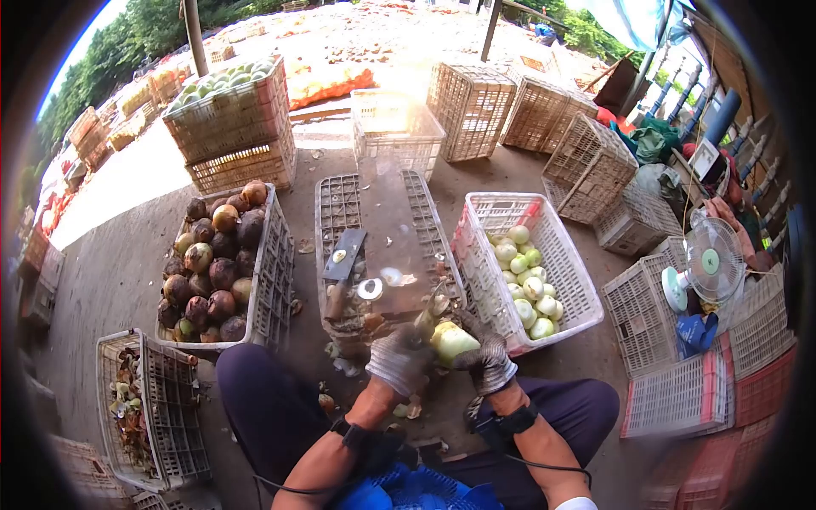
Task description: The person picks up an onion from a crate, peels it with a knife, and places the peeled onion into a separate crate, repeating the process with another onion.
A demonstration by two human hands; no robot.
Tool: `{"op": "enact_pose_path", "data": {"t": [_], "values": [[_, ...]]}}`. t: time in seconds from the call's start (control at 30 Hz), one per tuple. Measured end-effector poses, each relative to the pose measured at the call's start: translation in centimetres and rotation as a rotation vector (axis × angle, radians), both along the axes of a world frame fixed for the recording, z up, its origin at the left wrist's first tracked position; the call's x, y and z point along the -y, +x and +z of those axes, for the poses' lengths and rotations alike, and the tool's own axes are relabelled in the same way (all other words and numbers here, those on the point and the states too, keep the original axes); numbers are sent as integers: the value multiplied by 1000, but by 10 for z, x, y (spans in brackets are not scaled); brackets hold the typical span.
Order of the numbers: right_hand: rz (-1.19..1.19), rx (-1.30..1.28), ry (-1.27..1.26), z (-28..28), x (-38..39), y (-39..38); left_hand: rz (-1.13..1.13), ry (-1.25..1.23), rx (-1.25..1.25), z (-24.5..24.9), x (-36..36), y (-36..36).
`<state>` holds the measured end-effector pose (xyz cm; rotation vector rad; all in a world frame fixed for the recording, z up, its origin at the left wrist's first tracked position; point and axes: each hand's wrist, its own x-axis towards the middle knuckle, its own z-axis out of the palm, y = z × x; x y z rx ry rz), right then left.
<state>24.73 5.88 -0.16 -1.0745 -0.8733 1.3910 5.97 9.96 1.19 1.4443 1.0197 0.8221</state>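
Note:
A partly peeled onion [454, 342] is held low in front of me, pale green-white with its skin off. My right hand [491, 361], in a grey work glove, is closed around the onion's right side. My left hand [401, 360], also gloved, is at the onion's left side; motion smears its fingers. Just beyond them a cleaver [343, 255] with a wooden handle lies on the wooden board [395, 229], beside cut onion ends [371, 289]. Dark-skinned onions [223, 274] fill the left crate [270, 280]. Peeled onions [534, 287] lie in the right white crate [586, 310].
An upturned crate [338, 204] supports the board. A crate of peel scraps [174, 399] stands at lower left. Stacked crates [228, 127] with pale onions are behind, more crates [591, 166] at right. A fan [712, 259] stands on the right-hand crates. Peel scraps [340, 365] litter the floor.

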Motion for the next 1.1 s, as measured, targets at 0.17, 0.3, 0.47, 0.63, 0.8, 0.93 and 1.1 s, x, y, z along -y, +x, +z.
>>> {"op": "enact_pose_path", "data": {"t": [0.17, 0.3, 0.47, 0.63, 0.8, 0.93, 1.1], "values": [[36, -38, 118, 0, 3, -3, 4, 274, 38, -37, -14, -10], [65, -244, 1, 5, 7, -2, 191, 285, -114, -53, -34, -19], [-40, 378, 133, -52, 9, 25, 235, 214, -339, -73, -41, -16], [-193, -729, -77, 0, 3, 15, 66, 381, -450, -31, -9, -6], [-218, -707, -110, -1, 1, 19, -116, 612, -588, -12, 7, 5], [-247, -710, -117, -13, 0, 21, -134, 692, -631, -34, 7, 6], [-237, -742, -96, -14, -3, 24, -137, 788, -661, -43, 5, 3]]}}
